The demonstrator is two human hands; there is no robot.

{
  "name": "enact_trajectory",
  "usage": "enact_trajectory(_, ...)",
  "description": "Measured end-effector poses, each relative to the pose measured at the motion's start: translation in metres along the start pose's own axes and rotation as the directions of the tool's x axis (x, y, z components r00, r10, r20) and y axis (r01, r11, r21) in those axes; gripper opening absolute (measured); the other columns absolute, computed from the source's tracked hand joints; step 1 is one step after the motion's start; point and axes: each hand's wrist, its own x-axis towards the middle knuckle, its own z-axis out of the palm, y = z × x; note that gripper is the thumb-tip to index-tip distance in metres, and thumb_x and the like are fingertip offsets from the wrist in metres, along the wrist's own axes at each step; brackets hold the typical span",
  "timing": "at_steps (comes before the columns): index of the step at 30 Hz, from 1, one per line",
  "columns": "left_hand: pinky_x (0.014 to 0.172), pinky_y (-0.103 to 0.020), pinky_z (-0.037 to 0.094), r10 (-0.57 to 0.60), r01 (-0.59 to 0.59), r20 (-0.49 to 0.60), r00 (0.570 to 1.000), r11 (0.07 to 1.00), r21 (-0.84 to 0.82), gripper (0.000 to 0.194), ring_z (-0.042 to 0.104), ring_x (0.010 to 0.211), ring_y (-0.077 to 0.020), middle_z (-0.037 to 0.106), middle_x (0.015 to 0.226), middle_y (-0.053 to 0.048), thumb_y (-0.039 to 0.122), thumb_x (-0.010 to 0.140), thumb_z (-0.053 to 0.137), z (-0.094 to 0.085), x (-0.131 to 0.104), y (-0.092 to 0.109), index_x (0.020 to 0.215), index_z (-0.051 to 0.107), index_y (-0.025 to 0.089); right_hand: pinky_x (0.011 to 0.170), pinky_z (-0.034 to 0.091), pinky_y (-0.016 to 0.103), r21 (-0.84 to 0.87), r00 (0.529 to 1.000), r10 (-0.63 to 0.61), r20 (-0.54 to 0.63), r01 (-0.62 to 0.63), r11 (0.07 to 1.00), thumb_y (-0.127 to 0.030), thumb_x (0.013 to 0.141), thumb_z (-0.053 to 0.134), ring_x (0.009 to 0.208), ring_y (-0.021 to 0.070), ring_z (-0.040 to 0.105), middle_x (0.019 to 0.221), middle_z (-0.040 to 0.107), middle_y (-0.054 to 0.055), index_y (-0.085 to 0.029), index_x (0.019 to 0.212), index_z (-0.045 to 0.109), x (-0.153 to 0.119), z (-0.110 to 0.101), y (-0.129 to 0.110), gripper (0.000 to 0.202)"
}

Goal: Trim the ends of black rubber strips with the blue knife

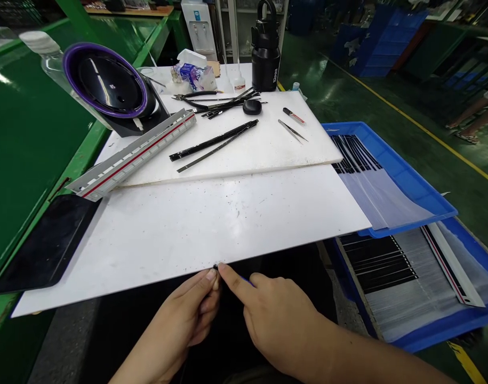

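Observation:
At the near edge of the white tabletop, my left hand pinches a small black piece between thumb and fingers. Most of that piece is hidden by the fingertips. My right hand has its index finger stretched out to the piece, its tip close beside my left thumb. The other right fingers curl inward, and a sliver of blue shows under the index finger; what it belongs to is hidden. Beyond the hands, black strips lie on a white foam board, with tweezers to their right.
A grey-white rail with a red line leans across the board's left end. A black tablet and a purple-rimmed fan stand left. Pliers and a black bottle are farther back. Blue trays with strips sit right.

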Motion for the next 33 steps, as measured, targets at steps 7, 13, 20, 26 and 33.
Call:
enact_trajectory(7, 0.036, -0.016, 0.015, 0.019, -0.019, -0.009, 1.000, 1.000, 0.008, 0.050, 0.019, 0.042, -0.0039, 0.035, 0.052, 0.008, 0.061, 0.082, 0.064, 0.000, 0.002, -0.001, 0.062, 0.046, 0.019, 0.043, 0.024, 0.031, -0.034, 0.999, 0.014, -0.048, -0.016, 0.999, -0.015, 0.092, 0.043, 0.056, 0.0226, 0.063, 0.082, 0.065, 0.002, -0.031, 0.157, 0.025, -0.003, 0.004, -0.003, 0.069)
enact_trajectory(13, 0.036, -0.015, 0.014, 0.034, -0.034, -0.023, 0.999, 0.999, -0.012, 0.050, 0.018, 0.042, -0.0038, 0.036, 0.052, 0.009, 0.061, 0.078, 0.068, 0.002, 0.000, -0.001, 0.064, 0.047, 0.019, 0.042, 0.030, 0.031, -0.072, 0.996, 0.016, -0.087, -0.022, 0.997, -0.016, 0.092, 0.043, 0.054, 0.0232, 0.063, 0.081, 0.065, 0.002, -0.032, 0.157, 0.025, -0.003, 0.009, -0.004, 0.069)
enact_trajectory(20, 0.035, -0.015, 0.014, 0.047, -0.047, -0.026, 0.999, 0.999, 0.007, 0.051, 0.019, 0.041, -0.0037, 0.035, 0.049, 0.009, 0.064, 0.073, 0.071, 0.006, -0.002, 0.002, 0.064, 0.047, 0.020, 0.043, 0.031, 0.031, -0.090, 0.996, 0.027, -0.090, -0.035, 0.995, -0.017, 0.092, 0.043, 0.054, 0.0230, 0.063, 0.081, 0.065, 0.003, -0.032, 0.158, 0.026, -0.002, 0.012, -0.005, 0.069)
enact_trajectory(26, 0.036, -0.015, 0.013, 0.041, -0.041, -0.002, 0.999, 0.999, 0.016, 0.047, 0.018, 0.042, -0.0039, 0.036, 0.052, 0.009, 0.061, 0.079, 0.067, 0.000, -0.002, 0.002, 0.067, 0.047, 0.020, 0.051, 0.040, 0.031, 0.035, 0.998, 0.053, -0.042, -0.052, 0.998, -0.017, 0.095, 0.041, 0.062, 0.0227, 0.066, 0.087, 0.069, 0.004, -0.034, 0.158, 0.026, -0.004, 0.006, -0.002, 0.067)
enact_trajectory(33, 0.037, -0.016, 0.011, 0.016, -0.021, 0.075, 0.997, 0.998, 0.067, 0.048, 0.017, 0.043, -0.0039, 0.034, 0.053, 0.010, 0.063, 0.077, 0.069, -0.013, 0.001, 0.007, 0.068, 0.049, 0.019, 0.068, 0.050, 0.036, 0.224, 0.999, -0.021, -0.031, 0.027, 0.974, -0.017, 0.094, 0.037, 0.081, 0.0251, 0.070, 0.101, 0.073, 0.005, -0.031, 0.158, 0.027, -0.003, 0.000, 0.010, 0.066)
